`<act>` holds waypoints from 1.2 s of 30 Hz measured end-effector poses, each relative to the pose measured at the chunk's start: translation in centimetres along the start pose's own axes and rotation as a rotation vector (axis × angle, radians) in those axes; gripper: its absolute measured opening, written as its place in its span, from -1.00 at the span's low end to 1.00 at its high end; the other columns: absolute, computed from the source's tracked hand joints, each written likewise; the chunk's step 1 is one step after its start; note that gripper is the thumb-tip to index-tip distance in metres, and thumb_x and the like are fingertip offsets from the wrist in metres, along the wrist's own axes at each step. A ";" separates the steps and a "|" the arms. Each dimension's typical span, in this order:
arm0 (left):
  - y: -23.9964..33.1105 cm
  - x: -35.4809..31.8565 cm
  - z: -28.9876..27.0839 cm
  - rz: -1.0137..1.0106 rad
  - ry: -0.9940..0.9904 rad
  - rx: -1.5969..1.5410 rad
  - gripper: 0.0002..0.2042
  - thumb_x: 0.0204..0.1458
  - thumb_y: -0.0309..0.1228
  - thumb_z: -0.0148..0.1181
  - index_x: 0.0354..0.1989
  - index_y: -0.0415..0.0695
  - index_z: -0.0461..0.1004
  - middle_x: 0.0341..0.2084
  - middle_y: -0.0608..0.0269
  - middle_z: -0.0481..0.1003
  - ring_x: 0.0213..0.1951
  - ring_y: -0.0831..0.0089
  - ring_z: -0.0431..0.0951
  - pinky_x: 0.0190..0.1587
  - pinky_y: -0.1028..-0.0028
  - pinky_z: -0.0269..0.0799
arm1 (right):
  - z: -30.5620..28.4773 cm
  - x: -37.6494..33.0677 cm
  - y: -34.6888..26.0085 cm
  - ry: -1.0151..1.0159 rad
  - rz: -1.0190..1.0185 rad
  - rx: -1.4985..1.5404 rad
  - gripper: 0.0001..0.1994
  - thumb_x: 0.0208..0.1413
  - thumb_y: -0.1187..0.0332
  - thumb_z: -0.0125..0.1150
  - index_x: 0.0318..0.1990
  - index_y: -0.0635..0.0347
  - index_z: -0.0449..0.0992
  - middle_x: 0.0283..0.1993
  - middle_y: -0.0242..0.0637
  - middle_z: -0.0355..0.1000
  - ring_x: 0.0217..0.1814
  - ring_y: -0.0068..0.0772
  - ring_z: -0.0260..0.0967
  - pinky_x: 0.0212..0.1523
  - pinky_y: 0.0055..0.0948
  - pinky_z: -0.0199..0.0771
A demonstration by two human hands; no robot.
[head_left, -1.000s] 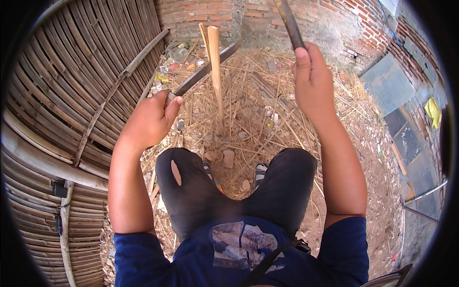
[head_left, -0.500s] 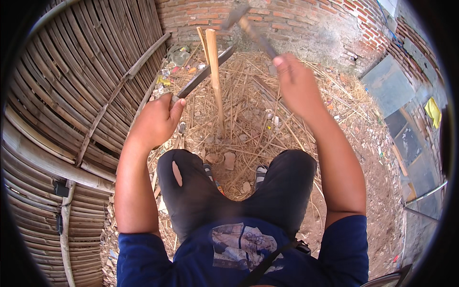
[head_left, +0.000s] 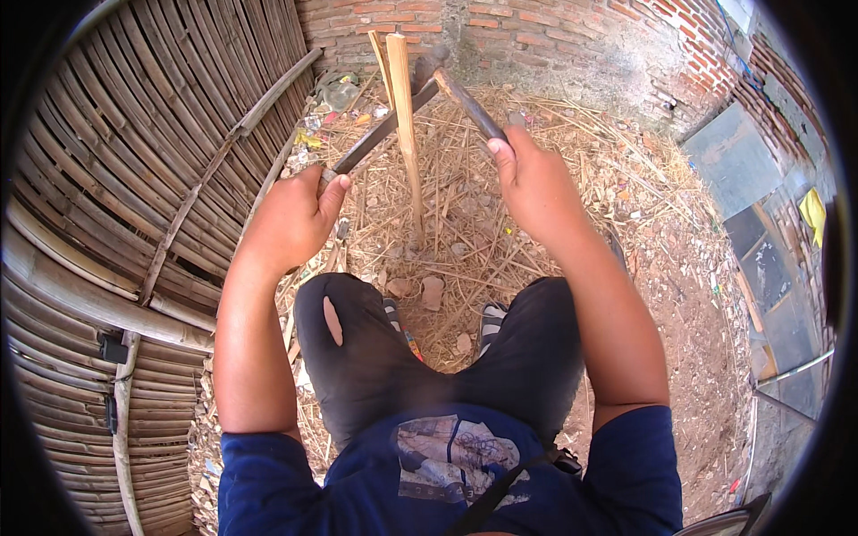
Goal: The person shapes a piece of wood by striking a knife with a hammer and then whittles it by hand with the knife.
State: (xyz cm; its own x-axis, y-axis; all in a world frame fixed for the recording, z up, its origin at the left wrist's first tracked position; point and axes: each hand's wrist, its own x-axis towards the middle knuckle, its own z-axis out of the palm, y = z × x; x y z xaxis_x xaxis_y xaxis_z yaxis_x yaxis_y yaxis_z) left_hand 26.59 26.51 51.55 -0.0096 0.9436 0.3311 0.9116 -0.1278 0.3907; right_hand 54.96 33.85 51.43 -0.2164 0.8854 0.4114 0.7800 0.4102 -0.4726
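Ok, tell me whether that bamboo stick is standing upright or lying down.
Upright. The bamboo stick stands on end in the straw, its top split, with the blade in the left hand across it.

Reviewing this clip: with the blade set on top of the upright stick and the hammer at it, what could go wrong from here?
1. The left hand grips the blade by its handle while the hammer in the right hand meets it at the stick top; a glancing blow might twist the blade loose.
2. Nothing visibly braces the upright stick; it could tip or kick sideways.
3. Knees and sandalled feet sit near its base, so splinters or a slipping blade may reach them.
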 end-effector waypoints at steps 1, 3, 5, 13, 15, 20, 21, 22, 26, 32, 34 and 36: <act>0.0 0.0 -0.1 -0.014 -0.013 0.002 -0.53 0.31 -0.08 0.05 -0.37 -0.37 0.42 -0.54 -0.32 0.48 -0.35 -0.30 0.51 -0.27 -0.02 0.39 | 0.0 0.4 0.2 0.000 -0.032 0.029 -0.65 0.43 0.07 -0.09 -0.04 0.20 0.43 -0.45 0.11 0.50 -0.43 0.24 0.48 -0.43 0.07 0.42; -0.3 0.1 -0.1 -0.022 -0.015 -0.001 -0.53 0.31 -0.09 0.05 -0.37 -0.37 0.42 -0.53 -0.32 0.48 -0.35 -0.30 0.51 -0.27 -0.02 0.39 | -0.9 1.1 0.8 0.016 -0.102 0.068 -0.62 0.44 0.05 -0.11 -0.08 0.22 0.46 -0.48 0.01 0.50 -0.48 0.14 0.47 -0.46 0.01 0.42; -0.5 0.2 -0.1 -0.017 -0.008 -0.005 -0.53 0.31 -0.09 0.05 -0.38 -0.37 0.42 -0.54 -0.32 0.48 -0.36 -0.30 0.50 -0.27 -0.02 0.38 | -2.2 1.5 0.6 0.074 -0.098 0.132 -0.59 0.45 0.04 -0.12 -0.09 0.24 0.48 -0.50 -0.12 0.47 -0.52 -0.05 0.43 -0.46 -0.10 0.41; -0.5 0.1 0.5 0.038 0.005 -0.021 -0.54 0.31 -0.10 0.05 -0.39 -0.35 0.40 -0.57 -0.29 0.45 -0.39 -0.29 0.48 -0.31 -0.02 0.36 | -4.8 1.0 -0.7 0.334 -0.145 0.270 -0.58 0.47 0.05 -0.16 0.00 0.24 0.46 -0.49 -0.15 0.46 -0.48 -0.19 0.45 -0.39 -0.16 0.41; 0.0 0.0 0.2 -0.006 -0.014 -0.019 -0.54 0.30 -0.10 0.06 -0.41 -0.36 0.39 -0.58 -0.30 0.44 -0.40 -0.29 0.47 -0.31 -0.02 0.35 | -2.5 0.3 0.0 0.057 -0.040 0.086 -0.61 0.46 0.08 -0.16 0.00 0.22 0.45 -0.46 -0.05 0.48 -0.43 -0.04 0.49 -0.36 -0.05 0.43; 0.4 -0.3 -0.4 0.013 -0.046 0.031 -0.53 0.30 -0.11 0.08 -0.44 -0.35 0.38 -0.60 -0.28 0.44 -0.42 -0.29 0.46 -0.32 -0.02 0.35 | 1.7 0.1 1.8 -0.168 0.012 -0.084 -0.65 0.45 0.12 -0.16 -0.01 0.21 0.43 -0.44 0.06 0.50 -0.37 0.20 0.49 -0.31 0.10 0.44; -0.1 -0.3 -0.2 0.023 -0.036 0.031 -0.53 0.30 -0.11 0.08 -0.45 -0.35 0.38 -0.59 -0.28 0.44 -0.42 -0.28 0.46 -0.33 -0.02 0.35 | 1.4 0.1 1.4 -0.158 -0.001 -0.081 -0.65 0.45 0.11 -0.16 0.00 0.21 0.43 -0.45 0.05 0.49 -0.37 0.21 0.49 -0.31 0.09 0.44; -0.4 -0.3 0.0 0.034 -0.027 0.030 -0.53 0.29 -0.11 0.08 -0.45 -0.35 0.38 -0.59 -0.28 0.44 -0.42 -0.28 0.46 -0.33 -0.02 0.35 | 1.2 0.2 1.2 -0.147 -0.012 -0.079 -0.64 0.45 0.10 -0.15 0.00 0.21 0.44 -0.46 0.05 0.49 -0.37 0.22 0.49 -0.32 0.08 0.45; -0.7 -0.3 0.0 0.020 -0.041 0.037 -0.53 0.30 -0.09 0.07 -0.43 -0.34 0.38 -0.58 -0.28 0.45 -0.40 -0.29 0.48 -0.31 -0.03 0.36 | 0.2 0.7 2.2 -0.074 -0.016 0.149 -0.61 0.44 0.07 -0.10 0.08 0.20 0.47 -0.49 -0.05 0.48 -0.43 0.01 0.48 -0.38 -0.08 0.44; -1.2 -0.1 0.9 0.016 -0.020 -0.010 -0.53 0.32 -0.07 0.04 -0.38 -0.34 0.39 -0.56 -0.29 0.47 -0.37 -0.30 0.50 -0.28 -0.04 0.37 | -5.5 0.0 -0.4 0.099 0.017 0.576 -0.56 0.41 0.05 0.01 0.19 0.20 0.48 -0.48 -0.47 0.40 -0.51 -0.61 0.30 -0.44 -0.46 0.34; -1.4 -0.1 1.1 0.023 0.012 -0.009 -0.54 0.32 -0.08 0.04 -0.38 -0.33 0.39 -0.55 -0.28 0.47 -0.36 -0.30 0.50 -0.29 -0.04 0.37 | -5.8 -0.2 -0.5 0.156 -0.036 0.657 -0.55 0.40 0.04 0.04 0.19 0.19 0.49 -0.47 -0.57 0.36 -0.52 -0.71 0.24 -0.46 -0.53 0.30; -1.4 0.2 1.3 0.040 0.007 -0.017 -0.54 0.32 -0.08 0.05 -0.38 -0.32 0.39 -0.55 -0.27 0.47 -0.37 -0.29 0.50 -0.29 -0.04 0.36 | -4.1 0.0 0.9 0.208 -0.089 0.444 -0.56 0.42 0.04 -0.03 0.18 0.20 0.48 -0.48 -0.31 0.46 -0.49 -0.38 0.43 -0.41 -0.30 0.41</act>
State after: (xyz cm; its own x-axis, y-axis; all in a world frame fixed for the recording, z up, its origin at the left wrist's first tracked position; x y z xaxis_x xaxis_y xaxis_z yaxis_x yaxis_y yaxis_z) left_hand 25.81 27.26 49.97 0.0238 0.9355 0.3524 0.9044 -0.1703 0.3912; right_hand 58.05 33.28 54.17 -0.1135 0.7987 0.5909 0.4289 0.5759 -0.6960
